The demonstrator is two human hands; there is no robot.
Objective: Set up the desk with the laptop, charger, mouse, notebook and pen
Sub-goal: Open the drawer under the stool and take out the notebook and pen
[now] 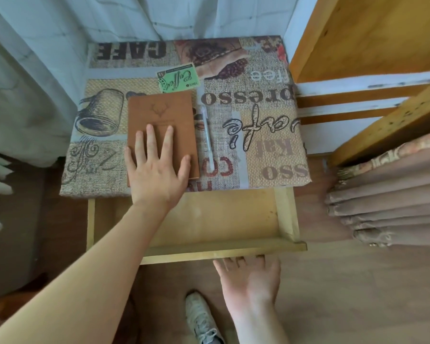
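Notebook (160,130): brown, lying flat on the patterned desk (258,135), left of centre. Left hand (157,170) rests flat on its near half, fingers straight, grip released. Pen (207,137): white, just right of the notebook, apart from it. Right hand (248,276): fingers at the front edge of the open drawer (209,219); whether they grasp it cannot be told. White curtain (35,70) at left.

My left grip (157,175) covers the notebook's (160,120) near corner; my right grip's (250,276) fingertips vanish under the drawer front (184,253).
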